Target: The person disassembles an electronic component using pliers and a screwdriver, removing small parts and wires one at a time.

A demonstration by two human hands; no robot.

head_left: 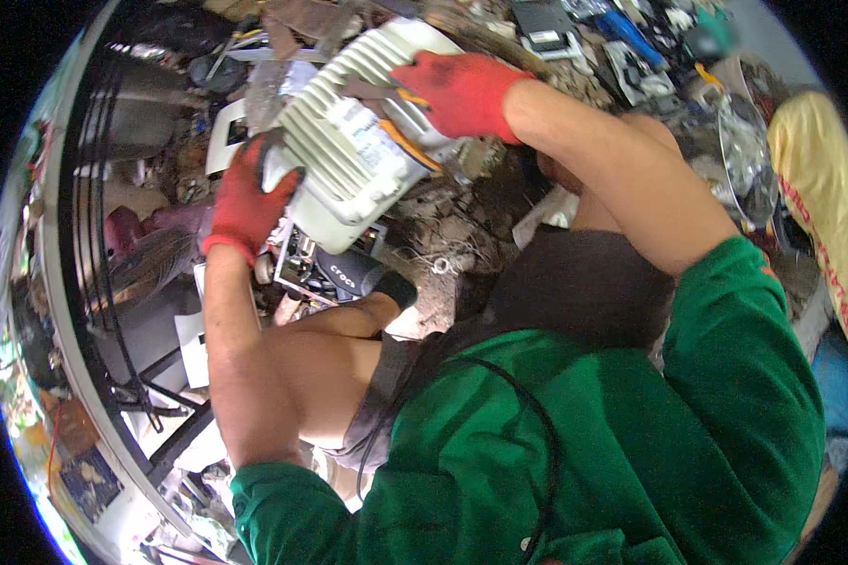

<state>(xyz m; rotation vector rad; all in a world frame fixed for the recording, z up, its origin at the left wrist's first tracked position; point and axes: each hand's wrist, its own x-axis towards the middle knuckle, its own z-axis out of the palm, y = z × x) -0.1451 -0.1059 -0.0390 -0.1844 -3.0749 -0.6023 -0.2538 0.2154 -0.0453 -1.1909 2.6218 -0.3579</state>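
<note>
A white plastic casing with a ribbed top and a printed label [325, 155] is tilted in front of me, above the scrap on the ground. My left hand [252, 193], in a red glove with dark patches, grips the casing's left edge, thumb on its near side. My right hand [466, 92], in a red glove, is closed around pliers [372, 89] with dark jaws and what look like orange-and-black handles. The handles are spread, and one lies across the label side. The jaws rest at or just over the ribs; whether they bite on anything cannot be made out.
Below the casing lies a metal-framed part [297, 268] beside my dark shoe [344, 271]. Mixed scrap and debris [457, 212] cover the ground. A yellow sack [815, 179] stands at the right, near a tub of clear plastic [749, 155]. A metal frame [66, 282] runs along the left.
</note>
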